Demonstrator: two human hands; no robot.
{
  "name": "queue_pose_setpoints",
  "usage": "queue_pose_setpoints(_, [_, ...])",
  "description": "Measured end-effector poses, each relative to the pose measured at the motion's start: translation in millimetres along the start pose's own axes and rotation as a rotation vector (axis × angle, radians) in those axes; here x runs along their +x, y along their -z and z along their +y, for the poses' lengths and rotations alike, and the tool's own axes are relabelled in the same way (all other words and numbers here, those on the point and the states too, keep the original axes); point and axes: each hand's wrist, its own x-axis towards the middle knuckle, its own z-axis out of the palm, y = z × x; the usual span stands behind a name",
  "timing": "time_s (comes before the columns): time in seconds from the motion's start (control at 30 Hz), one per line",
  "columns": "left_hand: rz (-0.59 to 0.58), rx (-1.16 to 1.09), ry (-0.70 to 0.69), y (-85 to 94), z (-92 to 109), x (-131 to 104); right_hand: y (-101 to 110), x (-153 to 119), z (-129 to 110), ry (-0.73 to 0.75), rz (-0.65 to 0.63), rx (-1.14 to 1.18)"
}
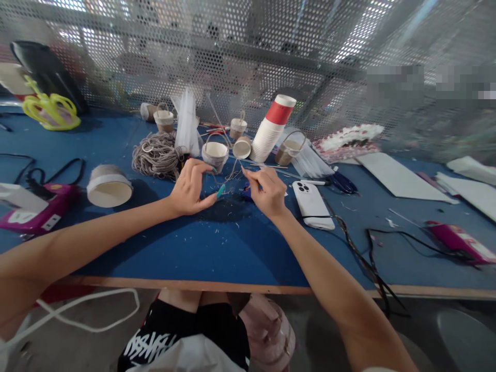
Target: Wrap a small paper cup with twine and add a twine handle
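My left hand is over the blue table, its thumb and forefinger spread apart with green nails showing. My right hand is closed, thumb and forefinger pinching the end of a thin grey-brown cord. The cord loops across the gap toward my left fingertips; whether it touches them I cannot tell. Just behind my left hand stands a small cord-wrapped paper cup with a handle. Beside it another wrapped cup lies tipped, its opening facing me. A bundle of grey cord lies left of my left hand.
A leaning stack of paper cups rises behind my right hand. White glue sticks are at the back. A white phone and black cables lie right. Magenta devices sit at both sides. A larger wrapped cup is left.
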Motion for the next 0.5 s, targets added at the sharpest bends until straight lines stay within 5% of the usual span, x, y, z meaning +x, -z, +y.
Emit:
queue_pose_setpoints(0.2, [-0.024,-0.326,0.294,-12.9,-7,-3,2,3,-16,-0.021,0.022,0.105])
queue_pose_setpoints(0.4, [0.279,-0.346,0.522,-16.1,-18,-8,6,8,-21,-0.479,-0.007,0.306])
queue_pose_setpoints(0.5, [0.310,-0.506,0.615,-18.0,-24,-4,7,8,-21,-0.629,-0.059,0.469])
